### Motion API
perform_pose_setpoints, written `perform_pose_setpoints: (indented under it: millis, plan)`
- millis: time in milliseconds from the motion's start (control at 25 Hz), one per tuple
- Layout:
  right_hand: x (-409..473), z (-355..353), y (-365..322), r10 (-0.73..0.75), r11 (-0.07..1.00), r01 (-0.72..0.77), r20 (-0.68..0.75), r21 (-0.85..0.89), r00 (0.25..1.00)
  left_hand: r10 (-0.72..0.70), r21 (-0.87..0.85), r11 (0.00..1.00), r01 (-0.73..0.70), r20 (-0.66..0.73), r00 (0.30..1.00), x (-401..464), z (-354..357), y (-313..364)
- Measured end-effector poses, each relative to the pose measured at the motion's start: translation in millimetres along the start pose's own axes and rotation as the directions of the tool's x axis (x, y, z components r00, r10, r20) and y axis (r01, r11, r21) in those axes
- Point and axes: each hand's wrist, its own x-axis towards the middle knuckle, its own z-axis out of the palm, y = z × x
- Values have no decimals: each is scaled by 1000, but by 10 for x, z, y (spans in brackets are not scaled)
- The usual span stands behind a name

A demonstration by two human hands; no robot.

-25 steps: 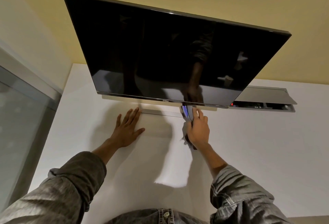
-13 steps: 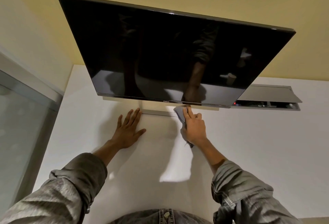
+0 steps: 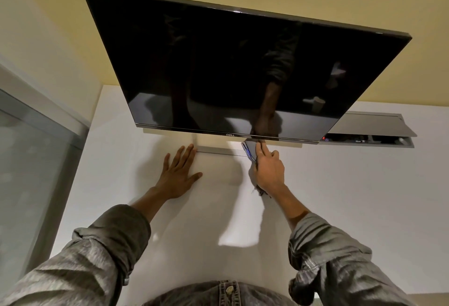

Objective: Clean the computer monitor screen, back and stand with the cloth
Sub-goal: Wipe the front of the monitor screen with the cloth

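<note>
Head view looks down on a white desk [image 3: 340, 196] with a Dell monitor [image 3: 230, 62] filling the upper centre of the frame, its dark screen tilted toward the camera. Just right of centre, the right hand [image 3: 268, 172] grips a grey cloth [image 3: 250, 150] bunched under the fingers and presses it up against the monitor's lower bezel [image 3: 194, 130], near the logo; a loose tail of cloth hangs out below the wrist. At centre left, the left hand [image 3: 178, 177] lies flat and spread on the desk, fingertips just short of the stand base [image 3: 213, 149], holding nothing. The step in hand appears to be wiping the bottom edge, and it would go best with light, even pressure along the bezel in one direction (the panel looks free to tilt if pushed). A steadying left hand on the stand base would probably help. A hinged cable hatch [image 3: 369, 126] stands open at the right.
</note>
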Motion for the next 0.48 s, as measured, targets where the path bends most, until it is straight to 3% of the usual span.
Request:
perform_pose_setpoints:
  millis: [280,480]
  plan:
    - [-456,115,-102,-54,999,54,-30,-3,998,-12,-12,1000,12,-34,999,-10,29,3]
    - [-313,-9,-649,-49,960,90,-158,265,986,-35,-17,999,35,-48,998,-11,61,12]
